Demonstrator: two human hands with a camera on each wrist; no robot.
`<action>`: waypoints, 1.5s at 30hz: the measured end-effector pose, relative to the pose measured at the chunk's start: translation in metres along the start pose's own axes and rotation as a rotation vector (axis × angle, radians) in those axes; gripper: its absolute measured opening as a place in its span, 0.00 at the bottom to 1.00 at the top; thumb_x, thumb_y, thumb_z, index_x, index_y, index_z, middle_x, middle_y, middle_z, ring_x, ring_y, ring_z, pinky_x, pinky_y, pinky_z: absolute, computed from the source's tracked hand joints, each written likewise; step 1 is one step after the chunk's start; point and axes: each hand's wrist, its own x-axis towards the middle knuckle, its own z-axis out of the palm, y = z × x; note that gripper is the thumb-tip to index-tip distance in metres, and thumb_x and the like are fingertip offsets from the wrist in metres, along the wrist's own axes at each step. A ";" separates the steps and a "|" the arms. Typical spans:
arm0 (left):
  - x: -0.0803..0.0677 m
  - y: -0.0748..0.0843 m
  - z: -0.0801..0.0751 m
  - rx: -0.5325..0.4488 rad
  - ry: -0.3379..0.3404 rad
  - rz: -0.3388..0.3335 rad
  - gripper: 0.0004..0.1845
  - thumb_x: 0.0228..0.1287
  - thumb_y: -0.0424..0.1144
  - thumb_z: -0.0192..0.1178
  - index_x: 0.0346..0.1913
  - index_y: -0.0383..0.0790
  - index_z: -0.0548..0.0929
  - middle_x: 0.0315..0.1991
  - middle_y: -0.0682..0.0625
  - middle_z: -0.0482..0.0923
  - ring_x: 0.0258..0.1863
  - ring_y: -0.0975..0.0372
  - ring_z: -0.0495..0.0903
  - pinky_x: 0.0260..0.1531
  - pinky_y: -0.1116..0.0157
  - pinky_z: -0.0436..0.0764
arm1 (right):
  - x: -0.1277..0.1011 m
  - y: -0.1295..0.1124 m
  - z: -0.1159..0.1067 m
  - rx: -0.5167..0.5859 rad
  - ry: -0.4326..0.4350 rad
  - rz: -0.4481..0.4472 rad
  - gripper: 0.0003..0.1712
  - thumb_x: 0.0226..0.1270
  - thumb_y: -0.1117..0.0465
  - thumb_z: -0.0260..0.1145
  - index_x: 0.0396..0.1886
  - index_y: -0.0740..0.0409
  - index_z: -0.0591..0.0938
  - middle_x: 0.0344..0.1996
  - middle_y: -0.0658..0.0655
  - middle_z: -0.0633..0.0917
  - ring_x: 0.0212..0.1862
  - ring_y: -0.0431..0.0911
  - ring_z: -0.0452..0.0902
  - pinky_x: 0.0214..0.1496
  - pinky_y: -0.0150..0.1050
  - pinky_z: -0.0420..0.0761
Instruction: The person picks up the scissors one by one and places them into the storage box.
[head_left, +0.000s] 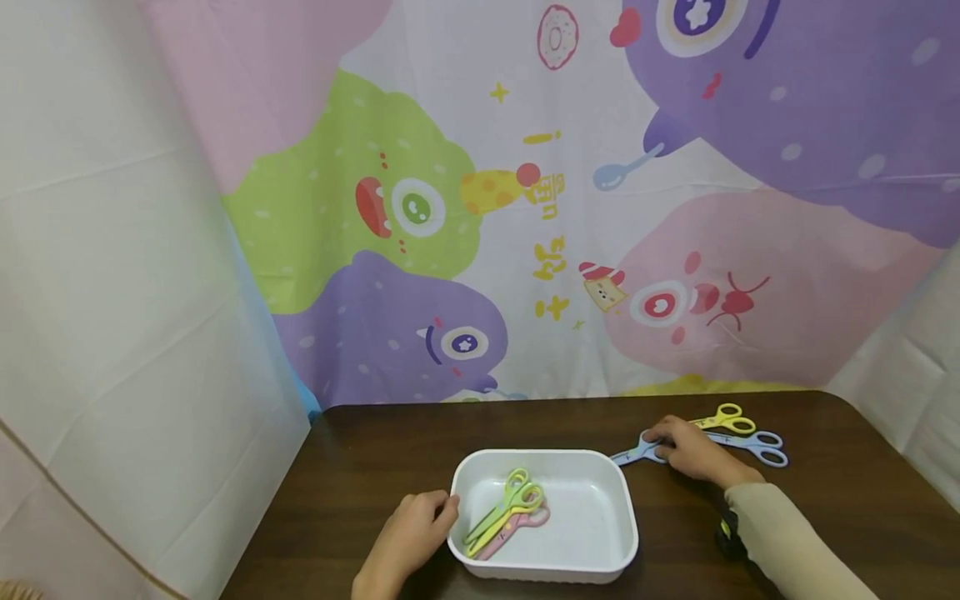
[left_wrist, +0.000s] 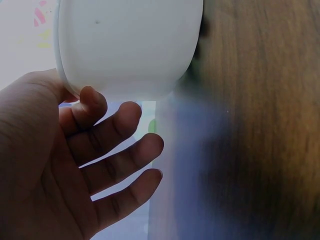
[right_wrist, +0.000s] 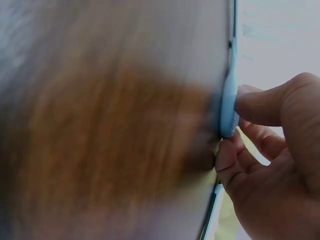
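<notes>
Head view: yellow scissors [head_left: 726,419] beside blue scissors [head_left: 705,447] — touching.

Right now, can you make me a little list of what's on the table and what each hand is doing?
tray: white tray on the brown table
in tray: green scissors, yellow and pink pairs beneath
on table: blue scissors, yellow scissors
left hand: fingers relaxed, resting at the tray's left rim
right hand: pinching the blue scissors
</notes>
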 end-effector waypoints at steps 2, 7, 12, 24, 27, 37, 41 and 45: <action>0.000 0.000 0.000 -0.001 -0.001 -0.001 0.21 0.74 0.43 0.57 0.19 0.50 0.68 0.16 0.62 0.59 0.17 0.71 0.60 0.19 0.70 0.63 | 0.000 0.000 -0.002 0.015 -0.009 -0.004 0.10 0.60 0.74 0.70 0.42 0.65 0.88 0.40 0.60 0.86 0.43 0.54 0.83 0.46 0.49 0.82; 0.000 0.001 0.001 -0.009 -0.004 0.004 0.21 0.74 0.43 0.57 0.19 0.50 0.69 0.16 0.62 0.59 0.17 0.71 0.60 0.19 0.70 0.63 | -0.001 0.002 -0.004 0.014 -0.022 -0.027 0.08 0.59 0.69 0.75 0.39 0.63 0.89 0.38 0.58 0.88 0.41 0.52 0.84 0.44 0.45 0.83; 0.001 0.002 0.002 -0.008 -0.008 0.002 0.21 0.74 0.43 0.57 0.19 0.50 0.69 0.16 0.62 0.60 0.18 0.71 0.60 0.20 0.70 0.64 | -0.005 0.003 -0.004 0.025 -0.021 -0.045 0.08 0.60 0.65 0.75 0.39 0.62 0.90 0.38 0.57 0.89 0.42 0.52 0.84 0.45 0.44 0.83; 0.003 0.005 0.005 -0.014 -0.010 0.018 0.20 0.74 0.43 0.57 0.20 0.50 0.70 0.17 0.62 0.60 0.18 0.70 0.62 0.21 0.70 0.65 | -0.012 0.001 -0.006 -0.042 -0.033 -0.071 0.07 0.64 0.59 0.74 0.38 0.57 0.88 0.34 0.46 0.86 0.38 0.40 0.79 0.42 0.41 0.79; 0.003 0.006 0.005 -0.020 -0.016 0.018 0.20 0.75 0.43 0.57 0.20 0.50 0.70 0.17 0.62 0.60 0.18 0.70 0.62 0.21 0.70 0.65 | -0.013 0.001 -0.007 -0.036 -0.034 -0.086 0.06 0.63 0.60 0.74 0.37 0.58 0.88 0.33 0.47 0.86 0.37 0.39 0.79 0.41 0.40 0.79; 0.001 0.005 -0.001 0.003 -0.021 0.013 0.20 0.75 0.44 0.56 0.20 0.51 0.71 0.17 0.62 0.61 0.19 0.70 0.62 0.21 0.69 0.65 | -0.016 -0.003 -0.017 -0.042 -0.065 -0.097 0.06 0.62 0.61 0.75 0.36 0.59 0.88 0.32 0.47 0.86 0.37 0.39 0.80 0.40 0.40 0.81; -0.001 0.005 -0.003 0.033 -0.027 -0.008 0.20 0.75 0.44 0.56 0.21 0.51 0.71 0.17 0.61 0.62 0.19 0.69 0.64 0.21 0.68 0.66 | -0.015 -0.007 -0.022 -0.071 -0.057 -0.134 0.05 0.62 0.61 0.75 0.35 0.57 0.88 0.33 0.47 0.87 0.38 0.42 0.81 0.42 0.42 0.80; -0.002 0.004 -0.003 0.072 -0.037 -0.009 0.18 0.76 0.45 0.55 0.22 0.51 0.73 0.17 0.60 0.64 0.20 0.67 0.66 0.23 0.66 0.67 | -0.014 -0.010 -0.027 -0.112 -0.054 -0.155 0.05 0.61 0.60 0.76 0.35 0.56 0.89 0.34 0.47 0.87 0.38 0.43 0.80 0.44 0.44 0.79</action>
